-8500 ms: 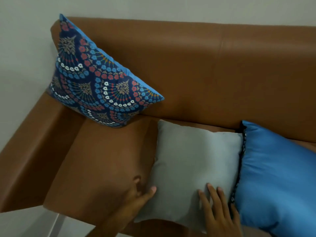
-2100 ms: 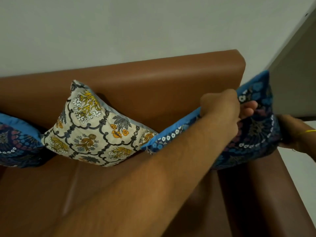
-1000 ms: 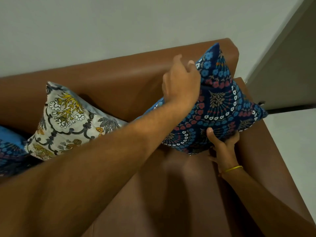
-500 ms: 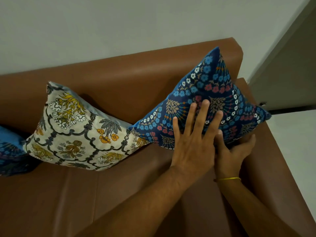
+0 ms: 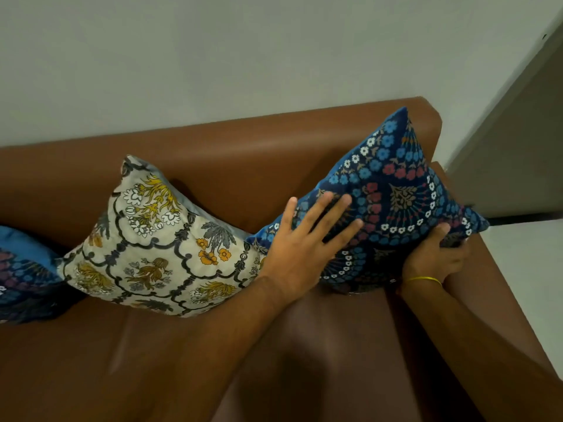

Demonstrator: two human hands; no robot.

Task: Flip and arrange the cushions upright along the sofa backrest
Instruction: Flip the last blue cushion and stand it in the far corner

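A dark blue patterned cushion [image 5: 393, 190] stands on a corner against the brown sofa backrest [image 5: 243, 153] at the right end. My left hand [image 5: 307, 248] lies flat on its front with fingers spread. My right hand [image 5: 432, 257], with a yellow band at the wrist, grips the cushion's lower right corner by the armrest. A cream floral cushion [image 5: 158, 239] leans upright against the backrest in the middle. Another blue patterned cushion [image 5: 21, 269] is partly cut off at the left edge.
The brown seat [image 5: 152, 360] stretches in front of the cushions. The right armrest [image 5: 493, 306] runs beside my right arm. A pale wall [image 5: 213, 56] rises behind the sofa, and a grey door or panel [image 5: 524, 147] stands to the right.
My left hand slid left across the blue cushion's front. My right hand moved right, from under the cushion to its lower right corner. The cushion stays against the backrest.
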